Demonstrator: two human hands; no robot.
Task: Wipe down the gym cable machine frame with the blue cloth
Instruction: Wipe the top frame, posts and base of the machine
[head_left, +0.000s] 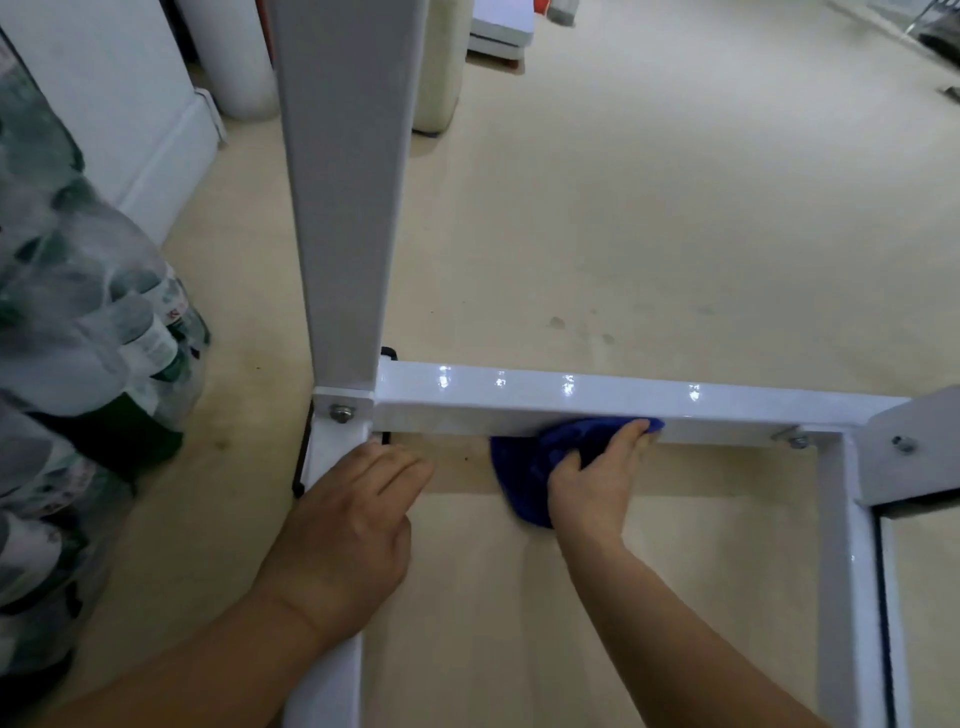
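Bracing on the near left rail (327, 686), the left hand (348, 530) lay flat, fingers straight, holding nothing. Just beyond it, the right hand (597, 488) gripped the bunched blue cloth (535, 467) against the near face of the white crossbar (519, 395), about mid-length. The bar ran side to side across the person, so I judged the wipe had to travel along it. The upright post (343, 208) rose at its far left end.
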